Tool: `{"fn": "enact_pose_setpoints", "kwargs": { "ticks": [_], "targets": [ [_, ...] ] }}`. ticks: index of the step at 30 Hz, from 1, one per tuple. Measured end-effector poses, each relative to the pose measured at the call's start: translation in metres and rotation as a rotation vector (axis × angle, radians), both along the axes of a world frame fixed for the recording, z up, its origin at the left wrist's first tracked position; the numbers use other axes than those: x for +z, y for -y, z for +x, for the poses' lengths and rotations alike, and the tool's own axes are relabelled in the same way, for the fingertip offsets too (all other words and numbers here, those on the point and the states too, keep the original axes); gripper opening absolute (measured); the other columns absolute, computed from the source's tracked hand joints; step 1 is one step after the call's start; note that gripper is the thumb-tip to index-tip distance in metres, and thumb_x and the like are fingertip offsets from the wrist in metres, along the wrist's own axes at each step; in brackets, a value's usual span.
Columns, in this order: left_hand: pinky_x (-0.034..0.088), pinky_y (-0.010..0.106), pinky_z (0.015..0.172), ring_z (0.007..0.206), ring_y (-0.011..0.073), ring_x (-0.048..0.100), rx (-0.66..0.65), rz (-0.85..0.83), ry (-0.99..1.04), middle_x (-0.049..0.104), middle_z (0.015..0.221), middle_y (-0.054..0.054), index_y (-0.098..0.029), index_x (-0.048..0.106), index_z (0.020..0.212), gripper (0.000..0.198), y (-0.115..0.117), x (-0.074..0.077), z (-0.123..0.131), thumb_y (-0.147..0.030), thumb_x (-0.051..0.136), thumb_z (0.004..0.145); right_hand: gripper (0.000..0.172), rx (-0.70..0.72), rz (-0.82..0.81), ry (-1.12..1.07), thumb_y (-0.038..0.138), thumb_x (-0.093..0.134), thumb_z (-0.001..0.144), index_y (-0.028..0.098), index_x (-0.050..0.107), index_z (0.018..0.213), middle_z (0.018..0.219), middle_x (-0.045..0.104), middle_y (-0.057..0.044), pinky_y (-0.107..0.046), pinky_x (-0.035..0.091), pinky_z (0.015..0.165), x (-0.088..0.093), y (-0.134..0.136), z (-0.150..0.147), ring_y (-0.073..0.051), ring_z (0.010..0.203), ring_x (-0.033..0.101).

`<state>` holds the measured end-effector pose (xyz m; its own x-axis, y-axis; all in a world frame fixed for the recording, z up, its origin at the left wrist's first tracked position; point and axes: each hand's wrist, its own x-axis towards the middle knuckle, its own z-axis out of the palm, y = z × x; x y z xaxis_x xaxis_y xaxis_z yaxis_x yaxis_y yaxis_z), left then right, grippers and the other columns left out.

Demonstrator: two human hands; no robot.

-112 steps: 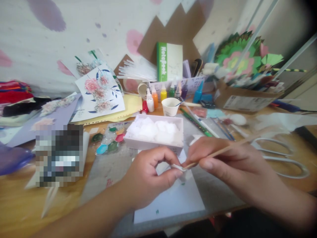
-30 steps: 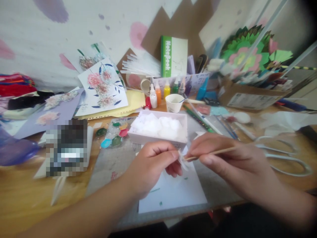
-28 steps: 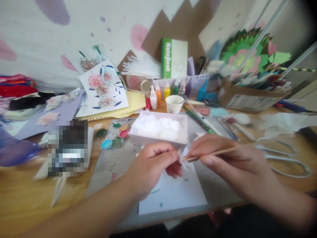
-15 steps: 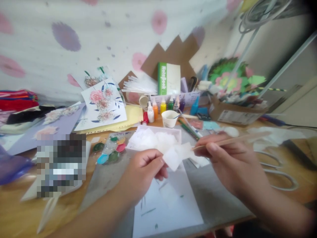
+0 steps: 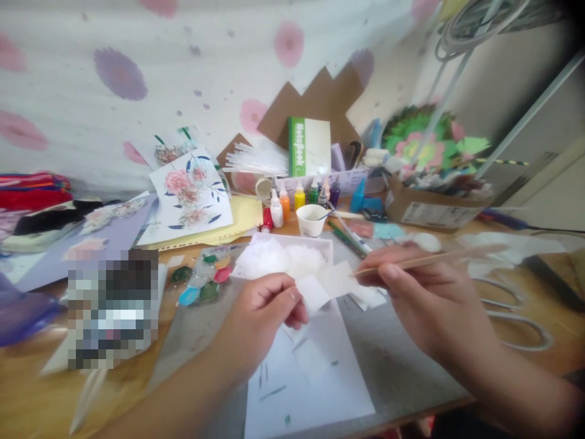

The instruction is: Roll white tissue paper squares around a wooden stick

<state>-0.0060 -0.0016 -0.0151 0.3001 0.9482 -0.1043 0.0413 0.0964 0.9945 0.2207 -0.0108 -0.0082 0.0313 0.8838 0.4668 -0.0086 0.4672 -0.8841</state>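
Observation:
My left hand pinches a small white square of thin, paper-like sheet between thumb and forefinger. My right hand is closed round a slim wooden stick, which slants back over the hand. An off-white square lies at the stick's front end; whether the stick or fingers touch it I cannot tell. Just behind both hands stands a shallow white box heaped with fluffy white material. Below them a white paper sheet with small green marks rests on a grey mat.
Left of the box is a palette of paint pots. Behind it stand a white cup and several paint bottles. Scissors lie beyond my right wrist. A cardboard box is at the back right, flower pictures at the back left.
The white square in my left hand has turned and tipped downward, and it now stands out more clearly from the off-white one. Both hands keep nearly the same place.

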Motion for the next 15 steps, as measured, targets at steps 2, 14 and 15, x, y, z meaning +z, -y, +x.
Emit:
{"fn": "enact_pose_setpoints", "kwargs": {
  "ticks": [2,14,15],
  "targets": [
    [0.045,0.021,0.06,0.059,0.0096,0.057,-0.002,-0.003,-0.003,0.065,0.06,-0.003,-0.019,0.063,0.063,0.026,0.002,0.002,0.002,-0.019,0.054,0.088,0.015,-0.026,0.043,0.112,0.024,0.067,0.092,0.031,0.08,0.088,0.088,0.076,0.0,-0.025,0.062,0.071,0.003,0.002,-0.003,-0.015,0.084,0.071],
    [0.05,0.023,0.063,0.062,0.0112,0.061,-0.052,-0.024,0.064,0.069,0.066,0.0,-0.018,0.067,0.07,0.021,0.007,0.006,0.009,-0.024,0.058,0.088,0.01,0.241,-0.193,-0.208,0.028,0.068,0.091,0.028,0.078,0.091,0.107,0.076,-0.003,-0.026,0.064,0.072,-0.008,0.011,-0.031,-0.015,0.085,0.073],
    [0.05,0.023,0.063,0.063,0.0113,0.061,-0.052,-0.024,0.063,0.068,0.066,0.0,-0.018,0.067,0.07,0.021,0.007,0.006,0.01,-0.024,0.058,0.088,0.01,0.244,-0.194,-0.202,0.028,0.069,0.091,0.028,0.078,0.09,0.106,0.076,-0.003,-0.025,0.063,0.072,-0.008,0.011,-0.032,-0.015,0.087,0.073]
  ]
}}
